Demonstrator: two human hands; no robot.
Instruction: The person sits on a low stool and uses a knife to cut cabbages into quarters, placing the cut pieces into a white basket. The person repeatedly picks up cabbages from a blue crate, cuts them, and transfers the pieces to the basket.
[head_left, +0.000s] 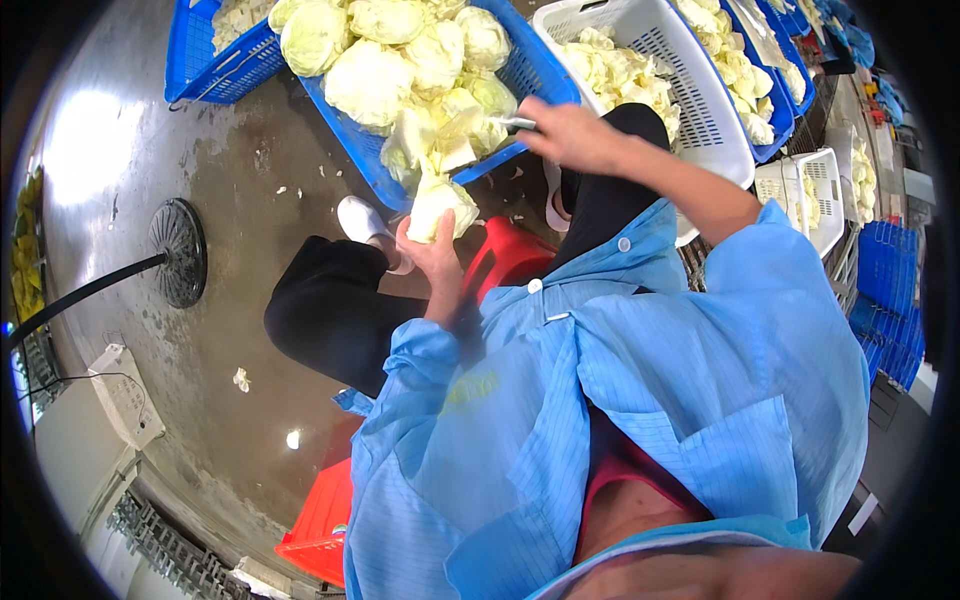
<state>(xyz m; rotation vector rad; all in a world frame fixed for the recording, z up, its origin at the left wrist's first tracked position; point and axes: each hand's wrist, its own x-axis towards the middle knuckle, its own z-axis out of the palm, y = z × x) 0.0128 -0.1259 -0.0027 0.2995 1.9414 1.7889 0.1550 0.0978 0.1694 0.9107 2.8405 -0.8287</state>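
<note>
My left hand holds a pale, peeled cabbage head from below, just past the near corner of a blue plastic crate. Above and to the right, my right hand grips a knife, whose blade points left over the crate's near side and looks blurred. Whole cabbage heads fill much of the blue crate, with loose cabbage leaves lying nearest to me. A white plastic crate holding more cabbage leaves stands to the right, beyond my right forearm.
Another blue crate stands at the upper left. More crates with cabbage line the right, near stacked blue crates. A round black stand base rests on the wet floor at left. A red stool is under me; a red bin stands lower left.
</note>
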